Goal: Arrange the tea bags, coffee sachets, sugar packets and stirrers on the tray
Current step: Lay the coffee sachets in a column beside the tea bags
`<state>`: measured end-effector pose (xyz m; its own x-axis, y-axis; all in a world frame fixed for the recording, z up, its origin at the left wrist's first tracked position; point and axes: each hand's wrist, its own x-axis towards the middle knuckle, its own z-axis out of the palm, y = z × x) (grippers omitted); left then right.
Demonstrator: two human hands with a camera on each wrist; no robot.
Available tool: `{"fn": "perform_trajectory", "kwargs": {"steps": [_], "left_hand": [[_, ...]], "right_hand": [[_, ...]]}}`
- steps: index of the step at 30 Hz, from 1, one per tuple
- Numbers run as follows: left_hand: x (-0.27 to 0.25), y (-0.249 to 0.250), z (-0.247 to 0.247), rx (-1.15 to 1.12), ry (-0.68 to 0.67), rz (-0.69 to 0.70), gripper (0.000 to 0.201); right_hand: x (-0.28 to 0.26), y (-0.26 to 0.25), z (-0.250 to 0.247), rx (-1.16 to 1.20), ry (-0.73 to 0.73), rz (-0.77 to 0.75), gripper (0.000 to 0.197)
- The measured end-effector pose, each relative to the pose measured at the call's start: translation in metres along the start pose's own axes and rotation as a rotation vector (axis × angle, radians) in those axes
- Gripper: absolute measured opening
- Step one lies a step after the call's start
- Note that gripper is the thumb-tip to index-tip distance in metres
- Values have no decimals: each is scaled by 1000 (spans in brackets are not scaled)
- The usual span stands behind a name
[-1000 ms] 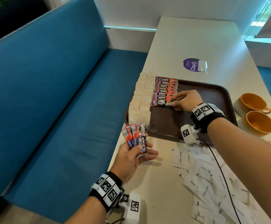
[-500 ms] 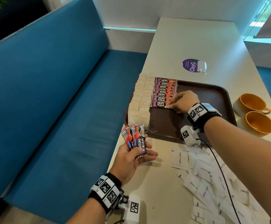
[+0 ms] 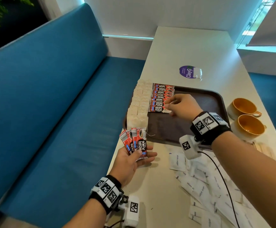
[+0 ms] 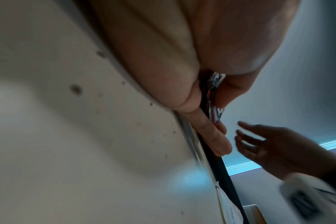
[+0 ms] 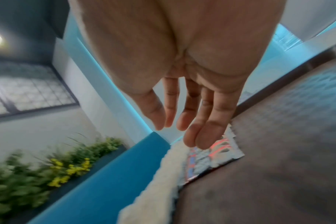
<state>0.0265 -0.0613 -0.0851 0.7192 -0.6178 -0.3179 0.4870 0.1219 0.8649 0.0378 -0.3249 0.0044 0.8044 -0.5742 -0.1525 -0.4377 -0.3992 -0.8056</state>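
The brown tray is sitting on the table, holding tea bags along its left edge and a column of coffee sachets beside them. Sugar packets are lying loose on the table, off the tray. Risk: the overlapped sachets are likely sliding out of line if the right hand brushes them; the fanned spare sachets could be slipping from the left hand. The right hand is hovering over the nearest sachet, fingers relaxed, gripping nothing. The left hand is pinching the fan with its thumb, palm up.
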Motion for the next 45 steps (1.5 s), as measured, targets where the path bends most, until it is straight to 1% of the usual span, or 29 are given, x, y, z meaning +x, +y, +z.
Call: {"fn": "perform_trajectory", "kwargs": {"steps": [3, 6, 9, 11, 13, 15, 17, 20, 23, 25, 27, 29, 31, 34, 38, 40, 42, 45], "left_hand": [[-3, 2, 2, 18, -42, 0, 24], [-4, 3, 2, -49, -24, -3, 19], [-4, 3, 3, -38, 6, 6, 18], [-4, 2, 4, -26, 25, 10, 12], [-4, 0, 4, -9, 44, 19, 9], [-2, -2, 3, 14, 47, 50, 9], [-1, -4, 2, 23, 54, 93, 11], [0, -5, 1, 16, 49, 126, 15], [1, -5, 0, 1, 39, 137, 14], [1, -5, 0, -5, 33, 136, 13], [0, -5, 1, -10, 32, 132, 11], [0, -4, 0, -13, 30, 130, 10], [1, -5, -1, -3, 30, 134, 9], [1, -8, -2, 12, 26, 149, 11], [3, -10, -2, -32, 20, 159, 31], [4, -9, -3, -44, 22, 150, 38], [4, -9, -3, -33, 18, 136, 41], [4, -10, -5, -25, 19, 121, 43]], "right_hand": [[-50, -12, 8, 144, -74, -41, 10], [-91, -4, 24, 280, -143, 7, 22], [-119, 12, 40, 380, -150, 76, 35], [-133, 21, 44, 419, -122, 58, 31], [-142, 30, 45, 432, -76, 38, 21], [-149, 38, 42, 430, -44, 66, 12], [-155, 44, 40, 407, -60, 111, 8], [-163, 49, 37, 406, -104, 148, 13], [-167, 51, 36, 497, -37, 139, 28], [-168, 49, 34, 554, 41, 105, 31], [-168, 49, 31, 558, 87, 68, 22], [-167, 50, 29, 534, 67, 54, 10], [-165, 53, 26, 510, 17, 56, 7], [-157, 53, 20, 514, 2, 63, 12], [-124, 45, 1, 584, 117, 63, 18], [-101, 37, -10, 586, 136, 45, 20], [-76, 31, -17, 557, 132, 29, 22], [-38, 30, -15, 503, 90, 63, 24]]}}
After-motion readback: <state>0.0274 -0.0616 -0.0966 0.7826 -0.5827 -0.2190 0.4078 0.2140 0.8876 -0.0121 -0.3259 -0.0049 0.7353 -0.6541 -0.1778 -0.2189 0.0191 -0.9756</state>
